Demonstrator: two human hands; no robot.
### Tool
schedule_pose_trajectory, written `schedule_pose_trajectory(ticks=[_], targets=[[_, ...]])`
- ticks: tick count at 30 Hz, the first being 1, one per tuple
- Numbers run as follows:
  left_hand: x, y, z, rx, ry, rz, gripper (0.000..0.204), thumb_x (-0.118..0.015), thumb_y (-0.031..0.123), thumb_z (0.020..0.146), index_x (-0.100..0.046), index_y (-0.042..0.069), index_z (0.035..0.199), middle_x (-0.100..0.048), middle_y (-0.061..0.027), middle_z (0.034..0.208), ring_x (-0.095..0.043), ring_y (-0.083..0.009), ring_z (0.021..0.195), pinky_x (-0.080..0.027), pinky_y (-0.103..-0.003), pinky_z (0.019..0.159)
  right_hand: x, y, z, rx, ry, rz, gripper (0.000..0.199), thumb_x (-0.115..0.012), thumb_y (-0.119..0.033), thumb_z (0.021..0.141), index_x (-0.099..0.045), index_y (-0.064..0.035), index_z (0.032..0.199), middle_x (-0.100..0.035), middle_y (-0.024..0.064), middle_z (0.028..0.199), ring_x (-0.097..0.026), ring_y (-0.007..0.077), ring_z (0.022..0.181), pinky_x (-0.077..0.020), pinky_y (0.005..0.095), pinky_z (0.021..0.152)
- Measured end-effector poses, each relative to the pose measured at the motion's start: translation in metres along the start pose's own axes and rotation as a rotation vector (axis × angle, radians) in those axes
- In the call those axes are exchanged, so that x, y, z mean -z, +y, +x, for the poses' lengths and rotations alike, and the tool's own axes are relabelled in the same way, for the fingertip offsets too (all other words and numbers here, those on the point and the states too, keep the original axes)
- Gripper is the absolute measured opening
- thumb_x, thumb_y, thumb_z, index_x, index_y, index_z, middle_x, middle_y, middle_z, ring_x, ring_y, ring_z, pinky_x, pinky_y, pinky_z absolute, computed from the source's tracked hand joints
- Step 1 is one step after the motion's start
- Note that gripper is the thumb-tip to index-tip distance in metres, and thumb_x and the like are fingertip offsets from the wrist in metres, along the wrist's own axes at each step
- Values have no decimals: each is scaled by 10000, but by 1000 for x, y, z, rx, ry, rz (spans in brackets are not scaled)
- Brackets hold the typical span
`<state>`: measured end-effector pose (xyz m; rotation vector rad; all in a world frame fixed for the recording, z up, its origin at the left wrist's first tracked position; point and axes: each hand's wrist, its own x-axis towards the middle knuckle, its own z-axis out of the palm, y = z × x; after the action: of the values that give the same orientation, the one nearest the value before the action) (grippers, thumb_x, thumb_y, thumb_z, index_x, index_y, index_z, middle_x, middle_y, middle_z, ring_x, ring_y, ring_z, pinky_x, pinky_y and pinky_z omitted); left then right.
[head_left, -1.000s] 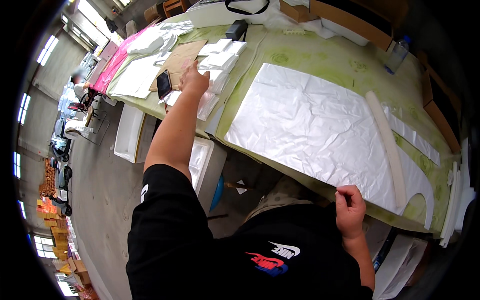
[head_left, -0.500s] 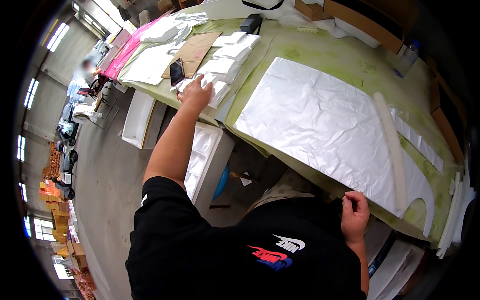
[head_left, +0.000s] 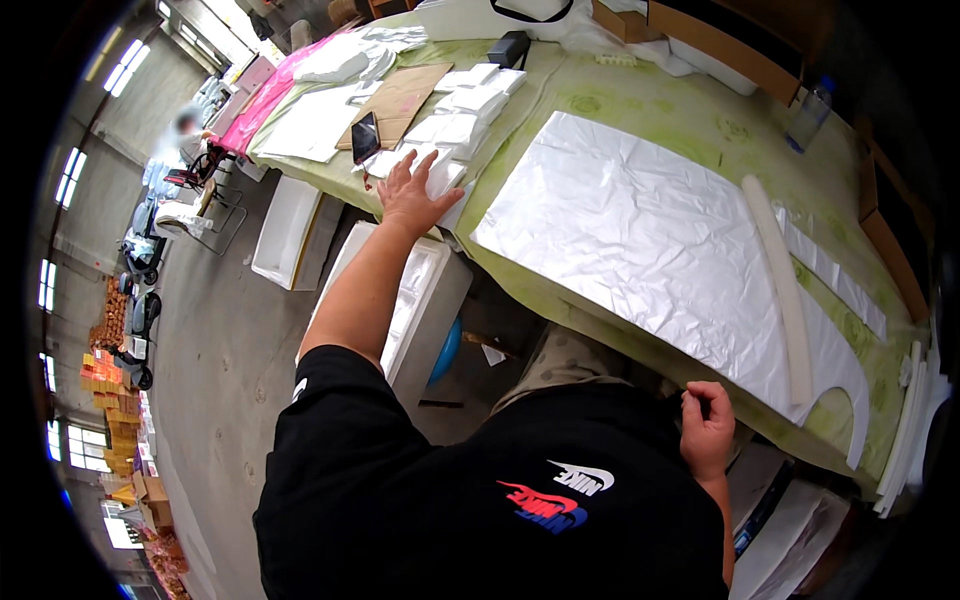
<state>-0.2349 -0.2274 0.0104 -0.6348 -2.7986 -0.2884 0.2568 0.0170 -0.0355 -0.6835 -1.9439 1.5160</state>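
Note:
My left hand (head_left: 412,195) is open, fingers spread, over the near end of a row of folded white packets (head_left: 455,130). It holds nothing that I can see. Just beyond its fingertips, a dark phone (head_left: 365,138) lies partly on a flat brown cardboard piece (head_left: 408,92). Close to my body, at the table's near edge, my right hand (head_left: 707,430) is closed with thumb and fingers together; what they hold, if anything, is hidden. A large wrinkled white plastic sheet (head_left: 630,240) lies flat on the table beyond it, with a pale roller or tube (head_left: 778,285) across its right part.
A green-patterned cloth (head_left: 640,95) covers the table. Below its left edge stand white foam boxes (head_left: 285,235). Cardboard boxes (head_left: 730,35) and a clear bottle (head_left: 810,115) line the far right. Another person (head_left: 185,135) sits at the far left.
My left hand has drawn back a little toward the right and nearer me, away from the phone, and its fingers have spread. My right hand stays closed in about the same place.

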Motion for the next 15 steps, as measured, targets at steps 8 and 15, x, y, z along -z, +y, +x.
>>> schedule_pose_trajectory(ticks=[8,15], targets=[[-24,-16,22,78,105,-136,532,-830,538,774,-640,193,1132,-514,-43,1478,-388,-288,1440,-165,-548,1215,3,-1,9,-20,-51,-95,91,-643,23,925,-655,-15,1007,-637,54,920,-610,150,853,-490,263,806],[-37,-26,19,-68,276,-252,478,-874,453,738,-605,153,994,-586,-39,1346,-448,-281,1367,-221,-512,1173,4,2,32,84,-79,-164,106,-654,37,916,-654,-11,1011,-633,51,915,-607,142,838,-491,259,782]])
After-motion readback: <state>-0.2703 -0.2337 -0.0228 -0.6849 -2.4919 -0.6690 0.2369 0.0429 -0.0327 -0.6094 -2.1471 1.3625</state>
